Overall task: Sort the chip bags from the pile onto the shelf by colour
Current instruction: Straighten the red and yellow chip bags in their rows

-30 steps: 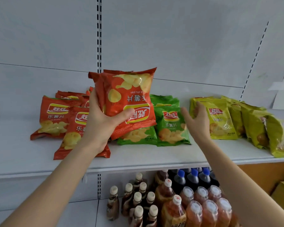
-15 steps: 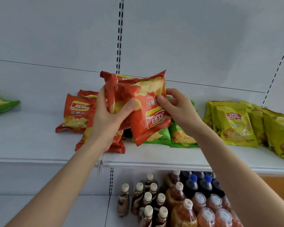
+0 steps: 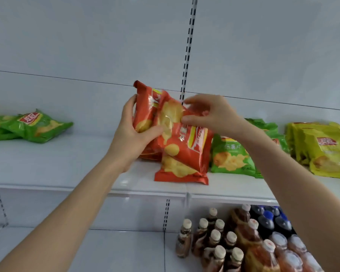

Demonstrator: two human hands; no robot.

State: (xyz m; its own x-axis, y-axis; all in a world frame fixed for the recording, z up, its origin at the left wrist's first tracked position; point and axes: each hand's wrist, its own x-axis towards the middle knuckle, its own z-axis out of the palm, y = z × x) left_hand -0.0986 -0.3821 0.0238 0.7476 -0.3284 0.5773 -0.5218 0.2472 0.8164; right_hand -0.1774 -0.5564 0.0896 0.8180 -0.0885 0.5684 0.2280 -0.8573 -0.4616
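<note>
**Red chip bags held in both my hands, over the shelf.**

The red bags (image 3: 165,122) hang just left of the slotted upright (image 3: 186,55), above the shelf (image 3: 67,163). They look light, puffy and slick, so I judge the crimped seams the safest hold. My left hand (image 3: 133,132) wraps their left side, thumb across the front. My right hand (image 3: 210,114) pinches the front bag's top edge. Green bags (image 3: 232,154) lie right of the upright.
</note>
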